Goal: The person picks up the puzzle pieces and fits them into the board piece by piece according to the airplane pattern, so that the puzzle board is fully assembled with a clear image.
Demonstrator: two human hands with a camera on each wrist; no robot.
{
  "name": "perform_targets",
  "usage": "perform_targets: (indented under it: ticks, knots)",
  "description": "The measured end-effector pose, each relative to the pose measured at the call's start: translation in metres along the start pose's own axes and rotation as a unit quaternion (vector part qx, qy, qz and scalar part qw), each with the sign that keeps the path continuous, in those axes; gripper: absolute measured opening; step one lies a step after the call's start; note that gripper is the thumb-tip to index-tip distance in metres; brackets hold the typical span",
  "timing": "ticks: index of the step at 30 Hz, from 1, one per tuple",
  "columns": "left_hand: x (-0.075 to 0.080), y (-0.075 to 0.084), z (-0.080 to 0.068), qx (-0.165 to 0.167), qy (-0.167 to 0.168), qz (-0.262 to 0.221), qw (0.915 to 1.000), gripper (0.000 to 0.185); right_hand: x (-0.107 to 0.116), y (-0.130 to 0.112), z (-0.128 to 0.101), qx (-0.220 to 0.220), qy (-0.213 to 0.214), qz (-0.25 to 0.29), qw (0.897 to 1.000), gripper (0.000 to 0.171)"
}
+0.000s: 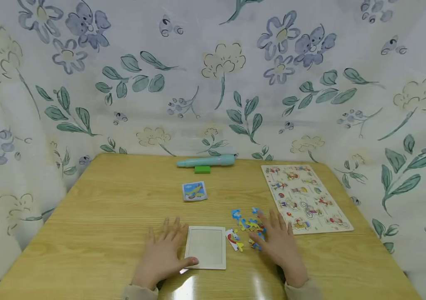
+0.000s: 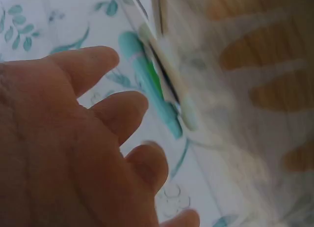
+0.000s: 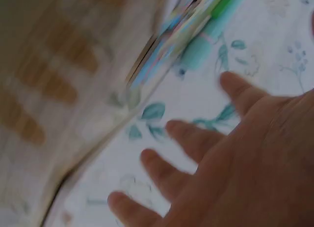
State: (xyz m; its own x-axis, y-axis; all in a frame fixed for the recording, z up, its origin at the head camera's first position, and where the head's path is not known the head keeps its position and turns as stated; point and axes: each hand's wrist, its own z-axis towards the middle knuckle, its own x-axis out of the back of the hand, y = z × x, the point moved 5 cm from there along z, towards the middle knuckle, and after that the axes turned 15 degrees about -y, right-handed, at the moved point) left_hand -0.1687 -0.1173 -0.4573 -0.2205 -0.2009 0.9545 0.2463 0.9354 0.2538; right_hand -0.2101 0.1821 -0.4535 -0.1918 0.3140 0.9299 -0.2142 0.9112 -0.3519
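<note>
My left hand [image 1: 164, 254], fingers spread and palm down, lies beside a square wooden puzzle frame [image 1: 206, 247], its thumb over the frame's lower left corner. The frame's inside is bare pale wood. Right of it, several jigsaw pieces [image 1: 234, 239] in blue, yellow, red and white lie loose in a small cluster. Over the right side of that cluster is my right hand [image 1: 282, 250], fingers apart, hiding some pieces. Neither hand grips anything. Both wrist views show the left hand [image 2: 73, 133] and right hand [image 3: 240, 163] with their fingers extended.
Behind the frame lies a small card [image 1: 194, 191] with an airplane picture. At the table's back edge, a teal pen-shaped thing [image 1: 207, 161] rests by a green block [image 1: 202, 170]. A picture puzzle board [image 1: 302, 200] lies on the right. Flowered cloth [image 1: 213, 83] hangs behind the table.
</note>
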Motion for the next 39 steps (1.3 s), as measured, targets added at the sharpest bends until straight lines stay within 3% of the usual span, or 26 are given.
perform_targets:
  ticks: [4,9,12,18,22,27,32,35,39]
  knots:
    - [-0.011,0.009,0.000,-0.032,-0.036,-0.041,0.9980,0.099,-0.006,-0.006,0.013,0.010,-0.018,0.018,1.000,0.070]
    - [-0.014,0.013,-0.002,-0.055,-0.052,-0.071,0.9946,0.096,-0.004,-0.019,0.035,0.047,0.017,-0.018,0.999,0.060]
    - [-0.015,0.016,-0.001,-0.062,-0.068,-0.079,0.9927,0.095,-0.001,-0.025,0.047,0.056,0.029,-0.014,0.998,0.053]
    - [-0.019,0.027,0.002,-0.074,-0.096,-0.071,0.9900,0.094,0.000,-0.021,0.060,0.012,-0.009,0.021,1.000,0.039]
    - [-0.018,0.031,0.003,-0.076,-0.096,-0.060,0.9907,0.094,0.001,-0.018,0.061,-0.009,-0.027,0.065,0.997,0.029]
    - [-0.015,0.028,0.000,-0.070,-0.099,-0.057,0.9911,0.094,0.000,-0.026,0.063,-0.001,-0.046,0.119,0.992,0.023]
    - [-0.013,0.024,-0.002,-0.075,-0.100,-0.062,0.9902,0.094,-0.001,-0.037,0.068,0.019,-0.027,0.147,0.989,0.019]
    - [-0.014,0.022,-0.002,-0.075,-0.096,-0.063,0.9906,0.093,-0.001,-0.043,0.072,0.028,-0.021,0.196,0.980,0.021]
    - [-0.015,0.018,-0.001,-0.071,-0.092,-0.062,0.9913,0.092,-0.004,-0.056,0.075,0.048,-0.051,0.256,0.964,0.011]
